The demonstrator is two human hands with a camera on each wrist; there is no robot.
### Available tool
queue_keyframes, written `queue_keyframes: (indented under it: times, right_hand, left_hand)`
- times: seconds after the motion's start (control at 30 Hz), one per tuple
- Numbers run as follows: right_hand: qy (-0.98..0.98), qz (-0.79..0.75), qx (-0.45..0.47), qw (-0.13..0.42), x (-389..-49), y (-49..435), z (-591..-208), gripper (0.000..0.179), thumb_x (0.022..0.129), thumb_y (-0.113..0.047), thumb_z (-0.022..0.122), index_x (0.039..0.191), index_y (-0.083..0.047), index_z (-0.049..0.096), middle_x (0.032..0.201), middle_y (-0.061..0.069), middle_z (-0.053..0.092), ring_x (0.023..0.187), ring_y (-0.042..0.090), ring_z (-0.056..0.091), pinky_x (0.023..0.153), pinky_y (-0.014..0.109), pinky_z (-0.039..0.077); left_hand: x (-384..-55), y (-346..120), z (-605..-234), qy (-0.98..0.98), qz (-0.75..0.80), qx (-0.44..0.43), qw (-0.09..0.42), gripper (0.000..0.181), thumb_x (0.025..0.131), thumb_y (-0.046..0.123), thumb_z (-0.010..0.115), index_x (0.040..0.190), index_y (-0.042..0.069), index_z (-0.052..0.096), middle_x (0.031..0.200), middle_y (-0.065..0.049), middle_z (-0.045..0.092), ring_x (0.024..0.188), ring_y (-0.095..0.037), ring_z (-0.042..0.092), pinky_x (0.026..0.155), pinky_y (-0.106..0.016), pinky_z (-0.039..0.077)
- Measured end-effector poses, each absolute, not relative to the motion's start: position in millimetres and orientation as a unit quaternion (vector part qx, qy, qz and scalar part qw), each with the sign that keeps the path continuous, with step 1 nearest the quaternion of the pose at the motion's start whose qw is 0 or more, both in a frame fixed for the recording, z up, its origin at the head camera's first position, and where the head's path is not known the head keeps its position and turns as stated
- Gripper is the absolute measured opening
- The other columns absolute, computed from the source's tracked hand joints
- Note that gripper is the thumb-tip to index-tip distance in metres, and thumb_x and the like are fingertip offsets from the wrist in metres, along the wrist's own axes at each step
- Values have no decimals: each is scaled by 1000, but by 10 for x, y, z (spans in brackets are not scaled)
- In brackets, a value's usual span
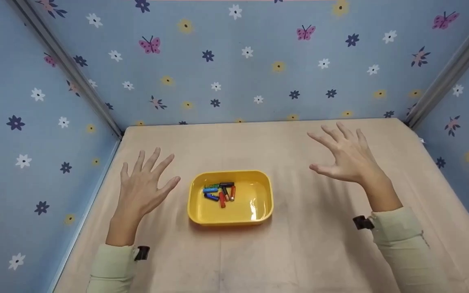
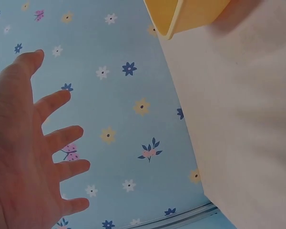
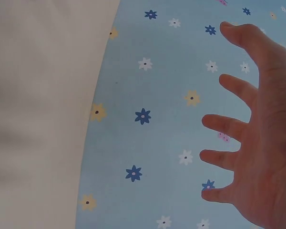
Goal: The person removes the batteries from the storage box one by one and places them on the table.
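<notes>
A yellow plastic tray (image 1: 230, 223) stands mid-table in the head view, with several small batteries (image 1: 211, 190) in blue, red, green and black heaped toward its left side. Left of the tray, the left hand (image 1: 141, 191) is held with fingers spread and nothing in it. The right hand (image 1: 346, 156) is raised farther off on the right, its fingers spread wide and likewise holding nothing. In the left wrist view, the left hand (image 2: 26, 143) shows its palm, and a corner of the tray (image 2: 200, 14) appears at the top. The right wrist view has the right hand (image 3: 262, 129) with separated fingers.
A beige cloth covers the table (image 1: 234, 260). Blue floral panels (image 1: 234, 61) rise behind it and on both sides, meeting at grey metal posts (image 1: 67, 65) in the corners. Small black clips (image 1: 364, 222) sit at the sleeve cuffs.
</notes>
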State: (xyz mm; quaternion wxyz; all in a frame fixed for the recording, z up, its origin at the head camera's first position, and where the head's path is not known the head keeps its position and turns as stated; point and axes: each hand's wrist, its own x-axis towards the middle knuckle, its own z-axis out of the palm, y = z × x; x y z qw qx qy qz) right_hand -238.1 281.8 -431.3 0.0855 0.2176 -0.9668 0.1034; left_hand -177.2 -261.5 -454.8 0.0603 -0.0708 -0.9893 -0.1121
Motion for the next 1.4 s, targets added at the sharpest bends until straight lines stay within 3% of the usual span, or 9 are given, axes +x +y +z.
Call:
queue_keyframes:
  times: [0.8,1.07,1.4]
  right_hand:
    - [-953,138,261,70,-2436,2284,-4652,88,90,-60,82,168,-34,53,174,18,54,163,58,43,125,92,29]
    - [-947,159,272,69,-2438,2188,-4705,86,91,-58,80,169,-34,53,172,17,56,161,56,48,125,87,35]
    - [-940,220,261,23,-2496,2003,-4775,85,93,-59,77,170,-33,51,173,14,55,158,48,53,117,82,48]
  left_hand:
    - [-1713,-2650,-4856,-983,-172,-63,32,70,110,55,59,172,26,48,186,-14,35,174,-53,24,134,-88,12]
    - [-1735,-2630,-4973,-976,-202,-78,35,66,112,53,60,171,26,51,184,-13,41,173,-51,29,133,-88,14]
    - [-1781,-2631,-5105,-969,-233,-68,39,65,111,51,62,170,24,52,182,-14,44,173,-50,30,134,-87,13]
